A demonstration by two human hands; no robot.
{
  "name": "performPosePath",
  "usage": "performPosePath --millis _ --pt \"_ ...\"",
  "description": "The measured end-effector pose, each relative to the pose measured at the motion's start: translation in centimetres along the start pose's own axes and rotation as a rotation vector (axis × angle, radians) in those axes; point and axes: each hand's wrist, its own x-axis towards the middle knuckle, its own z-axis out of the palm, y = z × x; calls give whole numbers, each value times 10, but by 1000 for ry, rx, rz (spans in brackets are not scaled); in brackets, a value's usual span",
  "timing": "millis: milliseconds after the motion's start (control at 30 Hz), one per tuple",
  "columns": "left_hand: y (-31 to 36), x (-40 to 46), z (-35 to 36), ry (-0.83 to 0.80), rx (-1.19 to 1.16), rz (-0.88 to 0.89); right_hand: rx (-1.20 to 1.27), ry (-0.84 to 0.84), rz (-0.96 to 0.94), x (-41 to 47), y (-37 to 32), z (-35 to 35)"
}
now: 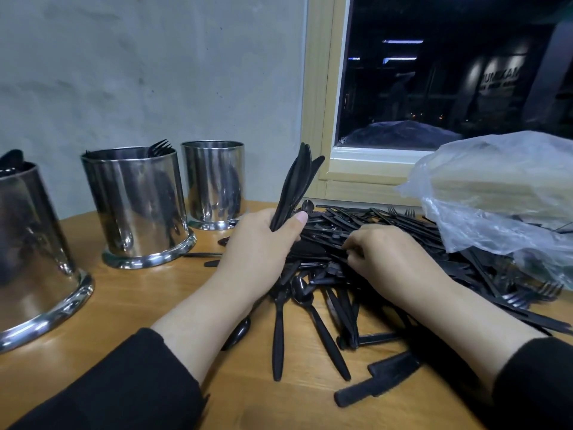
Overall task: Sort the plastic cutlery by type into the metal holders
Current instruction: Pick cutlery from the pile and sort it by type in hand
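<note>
A big heap of black plastic cutlery (387, 231) lies on the wooden table (130, 305), with knives, forks and spoons mixed. My left hand (257, 243) grips a bundle of black knives (297, 181), blades pointing up. My right hand (387, 256) rests on the heap, its fingertips pinching at a piece in it. Three shiny metal holders stand at the left: the near holder (34, 252) shows dark cutlery at its top, the middle holder (136, 206) has fork tines sticking out, and the far holder (214, 184) shows nothing above its rim.
A crumpled clear plastic bag (502, 193) lies over the right part of the heap. A grey wall and a window with a pale wooden frame (322, 97) stand right behind the table. Loose knives (375, 383) and spoons (302, 293) lie near the front edge.
</note>
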Motion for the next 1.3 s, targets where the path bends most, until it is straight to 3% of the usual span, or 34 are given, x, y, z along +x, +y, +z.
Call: performPosePath --millis 233,433,633,700,800,1000,1300 --pt "-1 4 -5 61 -21 40 277 287 97 -5 7 -19" --pt "3 5 -13 179 247 193 533 359 53 -11 2 -26" --pt "-3 2 -8 -211 274 146 612 440 -21 -13 -6 -26" --pt "-5 1 -7 -245 326 172 667 439 -13 -12 -6 -25" --pt "-5 5 -10 -144 255 140 679 378 29 -9 -3 -20" --pt "-10 17 -21 113 95 28 216 -1 -82 12 -19 -3" --pt "-12 21 -26 145 130 27 -88 -204 -44 29 -36 22"
